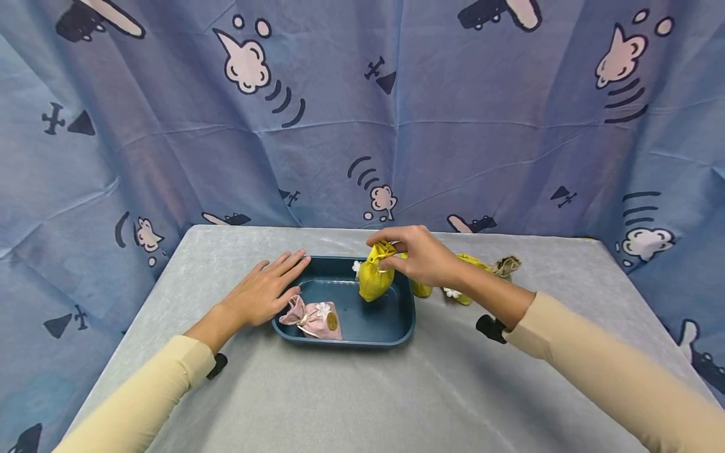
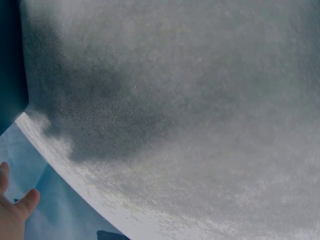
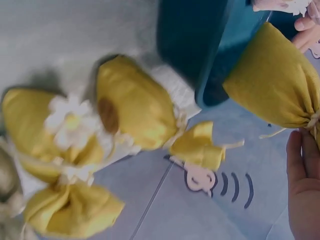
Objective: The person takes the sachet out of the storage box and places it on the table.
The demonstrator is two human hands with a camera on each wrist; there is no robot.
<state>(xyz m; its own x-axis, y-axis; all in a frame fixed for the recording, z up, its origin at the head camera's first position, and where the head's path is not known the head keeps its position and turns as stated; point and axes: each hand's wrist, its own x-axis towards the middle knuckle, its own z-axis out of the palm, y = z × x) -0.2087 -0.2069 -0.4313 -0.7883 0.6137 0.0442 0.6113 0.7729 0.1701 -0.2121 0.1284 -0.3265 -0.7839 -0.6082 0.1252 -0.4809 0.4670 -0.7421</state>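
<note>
A yellow drawstring pouch hangs over the right part of a dark blue tray. My right hand pinches it by the gathered neck; the right wrist view shows the same yellow pouch with its cord at the fingertips. My left hand lies spread at the tray's left rim, fingers straight. Inside the tray, on the left, rests a pink drawstring pouch with a white flower and a round brown tag, close by the left thumb. Only part of the left hand shows in the left wrist view.
Right of the tray, partly behind the right arm, sit two more yellow pouches, one with a brown tag and one with a white flower. A greenish-brown pouch lies beyond them. A patterned blue curtain hangs behind the grey table.
</note>
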